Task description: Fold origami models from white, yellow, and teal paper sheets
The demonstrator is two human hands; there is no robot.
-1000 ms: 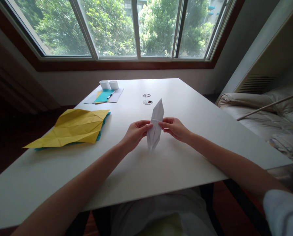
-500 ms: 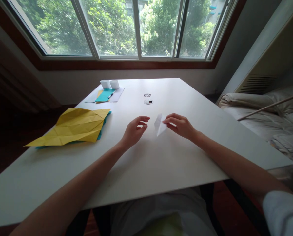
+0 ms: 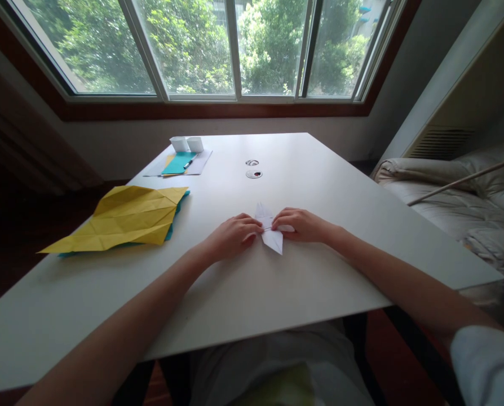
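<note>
White folded paper point(image 3: 272, 234) now flat on table point(image 3: 319, 186), both hands' fingers point(image 3: 255, 224) back on it.

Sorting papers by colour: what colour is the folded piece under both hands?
White folded paper, head view.

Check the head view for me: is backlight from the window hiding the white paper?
Head view: the window is bright, the room's edges dark, lines bowed by the wide lens. The folded white paper between left hand and right hand barely stands out from the white table.

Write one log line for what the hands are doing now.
left hand: pressing white folded paper | right hand: pressing same paper | paper: on table
</note>
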